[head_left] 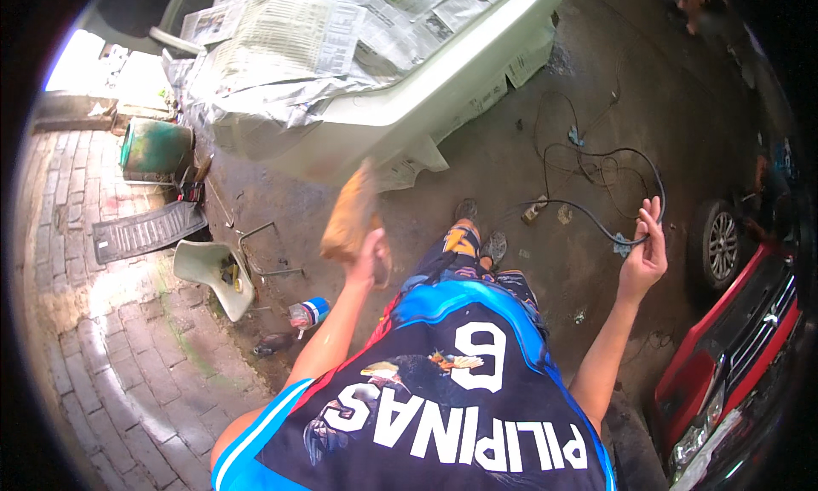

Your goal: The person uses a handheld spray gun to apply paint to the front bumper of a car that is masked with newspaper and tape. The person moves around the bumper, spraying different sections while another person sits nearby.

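Observation:
My left hand (pixel 372 261) is closed around an orange-brown, block-shaped object (pixel 348 216). Motion smears the object, and I cannot tell its exact kind. It is raised just in front of a pale car body (pixel 358 137) whose upper part is masked with newspaper (pixel 298 43). Out to the right, my right hand (pixel 645 257) grips a black hose or cable (pixel 596 221) between thumb and fingers. From there the line loops up and back in curves over the floor, and one stretch runs left toward my legs.
A green bucket (pixel 156 146), a dark ribbed panel (pixel 149 233), a pale plastic chair (pixel 213 274) and a bottle with a blue label (pixel 308 312) are at left. A loose wheel (pixel 720 244) and a red car front (pixel 716 337) stand at right. Small scraps lie near my feet.

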Motion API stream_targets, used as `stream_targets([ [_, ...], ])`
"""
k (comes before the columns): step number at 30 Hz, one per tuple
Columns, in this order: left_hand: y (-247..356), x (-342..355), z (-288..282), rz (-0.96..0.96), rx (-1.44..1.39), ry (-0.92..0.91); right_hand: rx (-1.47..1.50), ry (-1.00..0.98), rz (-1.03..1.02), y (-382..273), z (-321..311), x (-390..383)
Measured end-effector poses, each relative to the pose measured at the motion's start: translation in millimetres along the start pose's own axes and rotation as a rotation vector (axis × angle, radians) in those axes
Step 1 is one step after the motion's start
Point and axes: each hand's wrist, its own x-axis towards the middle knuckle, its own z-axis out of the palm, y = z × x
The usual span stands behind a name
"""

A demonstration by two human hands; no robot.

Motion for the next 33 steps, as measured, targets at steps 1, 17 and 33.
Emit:
stream_targets([
  [1,-18,2,-19,-0.090,-0.125,0.142,-0.010,-0.011,0.044,7,-4,-8],
  [17,-112,138,77,0.349,0.719,-0.166,0.038,-0.150,0.378,49,11,19],
  [33,-83,68,83,-0.194,-0.335,0.780,1.214,0.246,0.982,112,-82,178],
])
